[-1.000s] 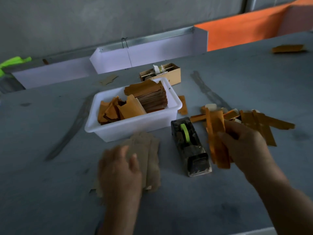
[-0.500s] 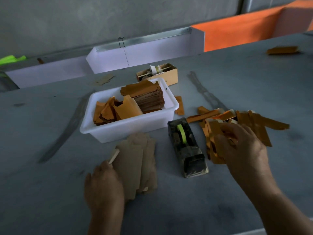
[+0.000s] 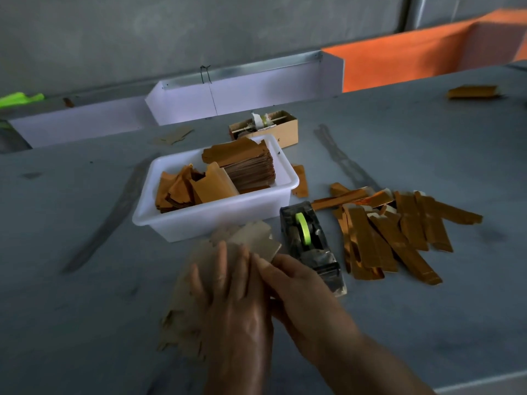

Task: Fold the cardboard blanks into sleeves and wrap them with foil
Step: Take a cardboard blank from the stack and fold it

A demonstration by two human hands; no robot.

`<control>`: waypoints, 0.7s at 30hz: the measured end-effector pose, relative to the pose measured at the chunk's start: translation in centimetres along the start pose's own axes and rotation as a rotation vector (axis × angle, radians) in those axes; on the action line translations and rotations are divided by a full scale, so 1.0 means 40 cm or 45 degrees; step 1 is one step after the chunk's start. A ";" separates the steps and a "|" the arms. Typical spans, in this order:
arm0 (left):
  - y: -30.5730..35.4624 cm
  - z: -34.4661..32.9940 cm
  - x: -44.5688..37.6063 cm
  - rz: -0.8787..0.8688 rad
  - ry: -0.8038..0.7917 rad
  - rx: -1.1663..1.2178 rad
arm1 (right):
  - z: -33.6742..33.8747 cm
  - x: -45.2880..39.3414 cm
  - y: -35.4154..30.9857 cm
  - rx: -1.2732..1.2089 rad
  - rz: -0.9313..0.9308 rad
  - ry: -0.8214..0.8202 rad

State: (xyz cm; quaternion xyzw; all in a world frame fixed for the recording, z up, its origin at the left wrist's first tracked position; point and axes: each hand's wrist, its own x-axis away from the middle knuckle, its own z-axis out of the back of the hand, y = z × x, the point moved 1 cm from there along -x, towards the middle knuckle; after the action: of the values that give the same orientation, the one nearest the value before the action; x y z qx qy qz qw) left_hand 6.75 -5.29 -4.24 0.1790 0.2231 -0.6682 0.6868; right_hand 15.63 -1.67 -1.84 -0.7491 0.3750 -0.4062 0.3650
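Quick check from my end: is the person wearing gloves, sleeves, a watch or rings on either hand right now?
No gloves: the left hand and right hand are both bare. Both forearms are bare too as far as the frame shows, with no sleeve or cuff in view. No watch, wristband or ring is visible on either side, though the dim light could hide something small.

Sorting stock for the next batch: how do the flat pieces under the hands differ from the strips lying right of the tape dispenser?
The cardboard blanks are dull, pale brown; the foil-wrapped strips are shiny orange-gold. The blanks are wide with notched edges; the strips are narrow and long. The blanks sit in an overlapping pile under the left hand and right hand; the strips lie fanned out, untouched. Both rest on the grey table, either side of the tape dispenser.
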 end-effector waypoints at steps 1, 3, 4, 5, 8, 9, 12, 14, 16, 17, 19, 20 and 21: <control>-0.016 -0.007 -0.003 0.068 -0.030 0.014 | -0.003 -0.013 0.001 -0.076 0.000 0.022; -0.055 -0.021 -0.012 0.250 -0.132 0.062 | 0.001 -0.032 0.004 -0.225 0.004 0.074; -0.075 -0.028 -0.012 0.306 -0.181 0.075 | 0.005 -0.039 0.008 -0.255 0.013 0.107; -0.093 -0.038 -0.007 0.313 -0.222 0.064 | 0.007 -0.045 0.012 -0.250 0.019 0.128; -0.123 -0.081 0.034 0.238 -0.430 0.020 | -0.018 -0.056 0.039 -0.077 -0.024 0.162; -0.123 -0.085 0.042 0.236 -0.458 0.039 | -0.031 -0.060 0.051 0.042 -0.024 0.188; -0.138 -0.061 0.027 0.388 -0.281 0.110 | -0.055 -0.058 0.075 0.201 0.023 0.183; -0.138 -0.020 0.000 0.465 -0.057 0.082 | -0.053 -0.050 0.077 0.155 0.036 0.094; -0.115 0.005 -0.019 0.388 0.044 0.023 | -0.045 -0.035 0.072 -0.017 0.029 -0.042; -0.094 0.013 -0.022 0.328 0.040 -0.005 | -0.042 -0.024 0.066 -0.109 0.022 -0.111; -0.041 0.019 -0.020 0.244 -0.103 0.021 | -0.033 -0.004 0.053 -0.216 0.006 -0.171; -0.016 0.021 -0.016 0.216 -0.211 0.048 | -0.023 0.004 0.047 -0.216 0.007 -0.144; 0.001 0.025 -0.010 0.191 -0.303 0.079 | -0.012 0.010 0.041 -0.191 0.012 -0.095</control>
State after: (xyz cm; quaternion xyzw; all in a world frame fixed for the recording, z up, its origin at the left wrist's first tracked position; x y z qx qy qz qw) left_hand 6.86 -5.47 -3.19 0.1357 0.1053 -0.6380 0.7506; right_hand 14.94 -2.86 -2.91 -0.7872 0.3941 -0.3469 0.3236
